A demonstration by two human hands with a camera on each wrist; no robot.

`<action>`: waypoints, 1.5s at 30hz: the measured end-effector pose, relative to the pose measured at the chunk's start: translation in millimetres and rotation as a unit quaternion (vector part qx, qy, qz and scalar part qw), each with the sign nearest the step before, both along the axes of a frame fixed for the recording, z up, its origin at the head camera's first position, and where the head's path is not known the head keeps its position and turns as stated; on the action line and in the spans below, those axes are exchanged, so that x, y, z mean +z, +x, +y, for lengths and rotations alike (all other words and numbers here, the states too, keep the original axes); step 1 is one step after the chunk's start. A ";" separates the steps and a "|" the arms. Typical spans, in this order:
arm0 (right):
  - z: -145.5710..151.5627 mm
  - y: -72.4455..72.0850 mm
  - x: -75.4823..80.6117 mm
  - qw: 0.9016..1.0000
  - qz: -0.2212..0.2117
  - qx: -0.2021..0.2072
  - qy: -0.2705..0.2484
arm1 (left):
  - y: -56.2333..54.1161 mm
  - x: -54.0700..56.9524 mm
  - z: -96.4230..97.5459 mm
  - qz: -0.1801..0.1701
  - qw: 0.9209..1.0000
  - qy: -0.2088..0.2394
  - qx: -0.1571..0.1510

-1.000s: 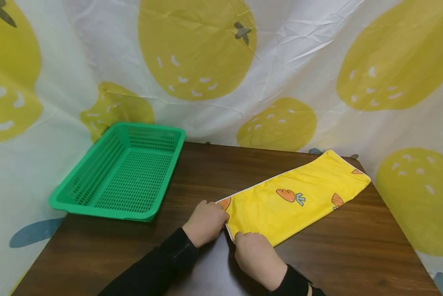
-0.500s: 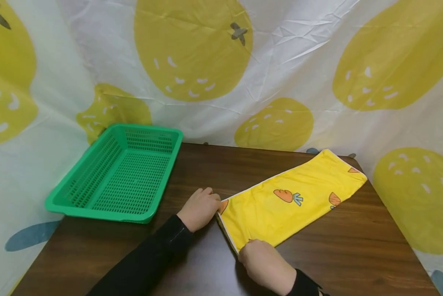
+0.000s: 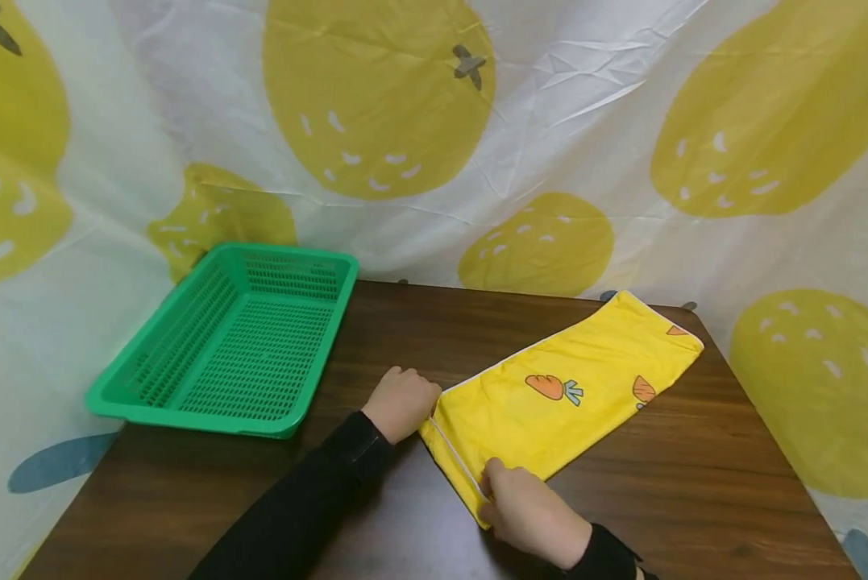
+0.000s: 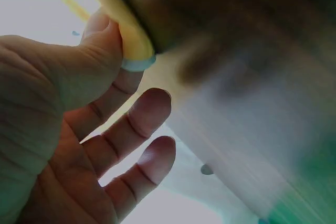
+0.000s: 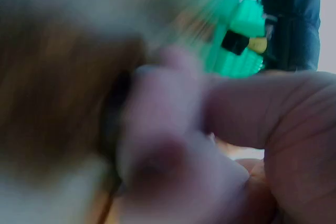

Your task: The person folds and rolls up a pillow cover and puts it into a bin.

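Pinching the cloth by its near end with left hand and right hand, I see its length going away rightward.

Nook: fruit-print sheeting, brown table

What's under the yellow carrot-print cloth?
Dark wood tabletop shows around the yellow carrot-print cloth and presumably continues beneath. Anything directly underneath is covered, so the views can't show it.
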State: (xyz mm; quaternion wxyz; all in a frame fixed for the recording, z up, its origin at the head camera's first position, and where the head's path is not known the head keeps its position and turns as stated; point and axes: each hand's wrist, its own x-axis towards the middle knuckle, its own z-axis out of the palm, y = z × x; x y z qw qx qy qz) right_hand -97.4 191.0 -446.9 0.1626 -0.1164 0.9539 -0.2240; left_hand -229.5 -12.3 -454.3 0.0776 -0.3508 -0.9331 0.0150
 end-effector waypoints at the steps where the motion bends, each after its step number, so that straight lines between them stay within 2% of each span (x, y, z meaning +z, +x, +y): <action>1: 0.9 1.3 2.0 1.000 0.014 0.004 0.011 | 0.5 -0.4 2.0 0.004 1.000 -0.012 -0.001; 4: 2.2 3.4 3.4 0.996 0.065 0.020 0.050 | 1.7 0.1 7.5 0.022 0.999 -0.041 -0.023; 8: -1.8 5.2 2.1 0.984 0.143 0.057 0.086 | 3.1 -0.5 9.5 0.049 0.995 -0.050 -0.073; 12: -9.5 11.6 3.0 0.964 0.203 0.097 0.141 | 7.7 -3.6 3.2 0.070 0.992 -0.047 -0.098; 16: -17.0 19.1 3.1 0.942 0.229 0.126 0.209 | 12.6 -4.6 -7.7 0.094 0.988 -0.057 -0.112; 19: -21.7 22.6 0.9 0.931 0.245 0.128 0.238 | 15.1 -4.7 -14.6 0.081 0.988 -0.059 -0.122; 21: -23.9 23.9 -1.7 0.922 0.270 0.123 0.250 | 16.1 -4.8 -16.7 0.056 0.989 -0.055 -0.124; 25: -25.9 23.5 -7.8 0.892 0.331 0.113 0.285 | 19.8 -0.5 -14.2 0.004 0.990 -0.068 -0.121; 28: -27.0 21.3 -10.6 0.874 0.359 0.102 0.311 | 22.9 2.5 -11.0 -0.008 0.989 -0.088 -0.118; 29: -27.3 20.6 -10.7 0.872 0.363 0.100 0.314 | 23.4 2.9 -10.4 -0.007 0.989 -0.091 -0.119; 32: -26.6 18.9 -8.6 0.875 0.357 0.086 0.316 | 23.5 3.6 -9.5 0.001 0.988 -0.095 -0.125; 33: -25.8 18.1 -7.1 0.883 0.347 0.079 0.307 | 23.0 3.6 -9.6 0.006 0.987 -0.095 -0.128; 38: -18.4 13.5 3.0 0.951 0.234 0.031 0.200 | 17.9 0.2 -11.7 0.036 0.985 -0.096 -0.137; 39: -17.1 12.8 4.0 0.961 0.211 0.022 0.177 | 17.1 -0.6 -11.8 0.043 0.985 -0.095 -0.138; 40: -16.0 12.5 4.4 0.967 0.195 0.016 0.162 | 16.5 -1.7 -11.7 0.048 0.985 -0.094 -0.138; 42: -14.7 12.8 3.2 0.971 0.184 0.018 0.150 | 16.5 -2.2 -10.8 0.063 0.983 -0.095 -0.141; 45: -15.1 14.9 -0.8 0.966 0.199 0.038 0.160 | 17.5 -1.5 -8.4 0.078 0.982 -0.105 -0.139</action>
